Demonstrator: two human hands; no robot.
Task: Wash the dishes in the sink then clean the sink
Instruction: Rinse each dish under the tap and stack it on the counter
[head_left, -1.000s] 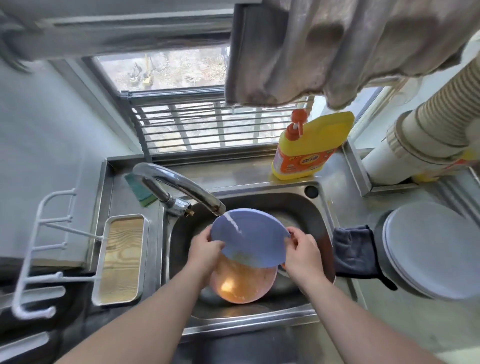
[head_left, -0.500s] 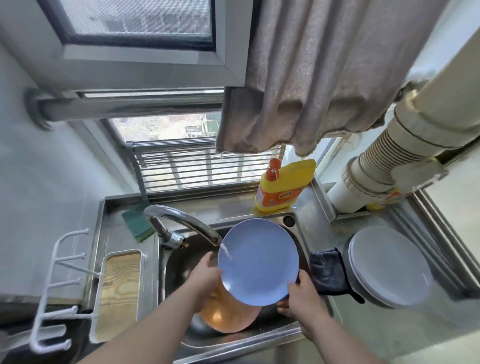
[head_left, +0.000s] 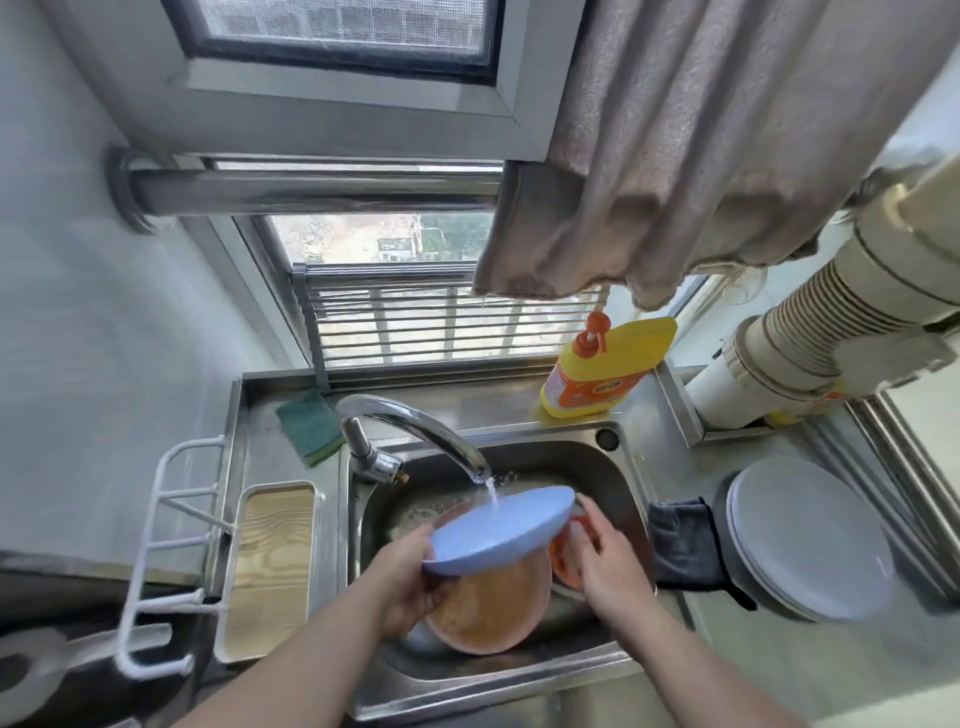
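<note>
While water runs from the tap (head_left: 415, 423), the steel sink (head_left: 631, 475) takes up the middle of the bench (head_left: 670, 431) and holds what is left to wash: an orange plate (head_left: 488, 605) smeared with sauce lies tilted in the basin, a red dish (head_left: 561, 561) shows just behind it, and something metal, too hidden to name, lies under the orange plate's near rim. To the right, a stack of pale plates (head_left: 805, 535) sits on the bench, likely the done pile, set well apart from the splash. A dark cloth (head_left: 680, 543) hangs over the sink's right wall, between basin and stack, handy for wiping.

The blue plate (head_left: 501, 530) is held over the basin, underside up and tilted down to the left, its upper part right under the stream, probably so the water sheets across and drains back into the sink. The left hand (head_left: 410, 582) grips its lower left rim, fingers curled beneath. The right hand (head_left: 602, 556) is at the right rim with fingers fairly straight; they seem to steady or rub the edge, though exact contact is hard to tell.

Further back, the yellow soap bottle (head_left: 608, 371) stands by the window ledge and the green sponge (head_left: 309, 431) lies left of the tap, both within reach. Judging by the dirty dishes below, the washing is only partly done and cleaning the sink comes later.
</note>
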